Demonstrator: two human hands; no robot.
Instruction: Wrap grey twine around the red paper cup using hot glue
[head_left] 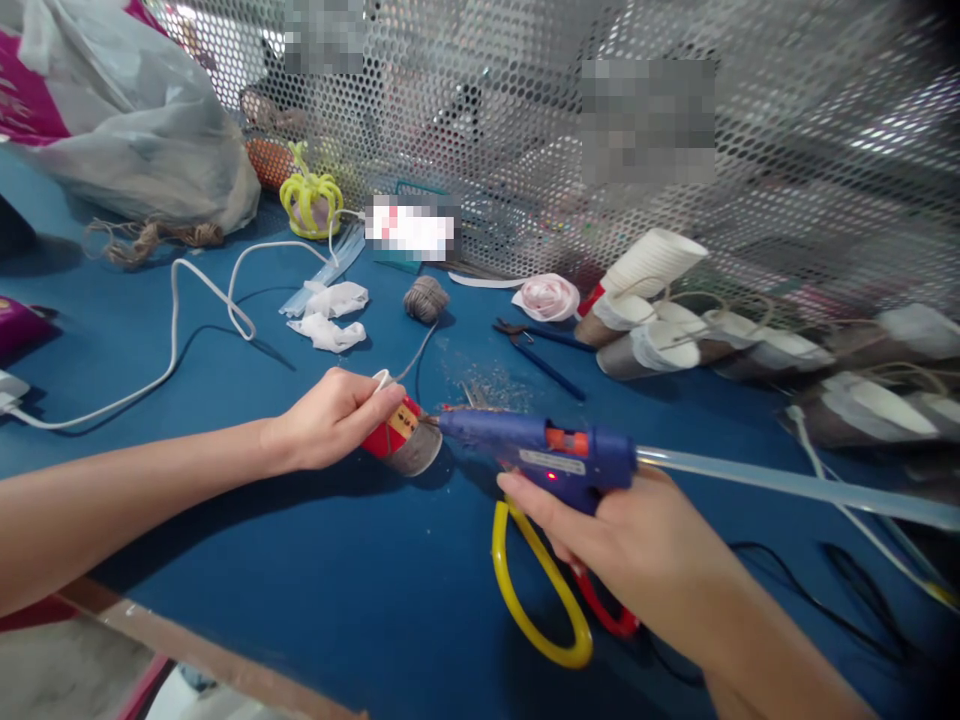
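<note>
In the middle of the blue table, my left hand [334, 418] is closed around a red paper cup [384, 437] tipped on its side. Grey yarn covers the cup's end nearest the glue gun. From there a strand runs back to a small ball of grey yarn [426, 299]. My right hand [611, 535] grips a blue hot glue gun [577, 455], its red light lit and a long clear glue stick in its back. The nozzle meets the yarn-wrapped part; whether it touches is hard to tell. Under the gun lie scissors with yellow and red handles [544, 600].
Blue-handled pliers [544, 360] and a pink fabric rose [550, 298] lie behind the gun. Several wrapped paper cups [652, 348] stand at the right. White crumpled pieces [330, 330] and a white cable [176, 330] are at the left. A perforated metal panel [517, 130] closes the back.
</note>
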